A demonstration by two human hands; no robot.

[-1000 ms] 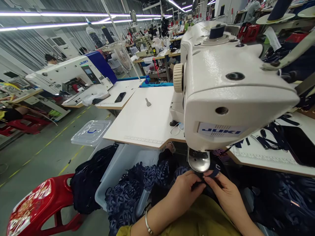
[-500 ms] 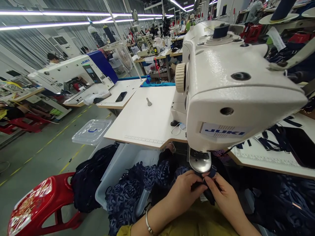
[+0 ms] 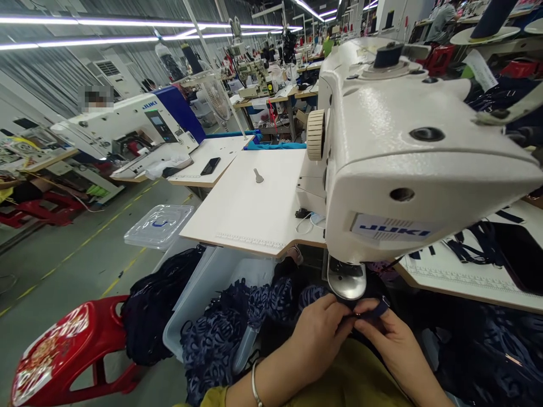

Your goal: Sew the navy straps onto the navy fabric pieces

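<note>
My left hand (image 3: pixel 320 330) and my right hand (image 3: pixel 388 333) meet just below the metal arm tip (image 3: pixel 347 280) of a white JUKI sewing machine (image 3: pixel 403 147). Both pinch a small navy strap piece (image 3: pixel 373 310) between thumb and fingers. The left wrist wears a thin bracelet. Part of the strap is hidden by my fingers. A heap of navy lace fabric (image 3: pixel 237 322) lies to the left of my left hand.
A white work table (image 3: pixel 250 209) stretches left of the machine. Navy straps (image 3: pixel 466 243) lie on the table at the right. A clear plastic bin (image 3: pixel 199 299), a bin lid (image 3: pixel 159 226) and a red stool (image 3: pixel 63 350) stand at left. Other machines and workers fill the background.
My right hand has turned the navy strap piece, lifting its end up to the right; both hands stay close under the machine tip.
</note>
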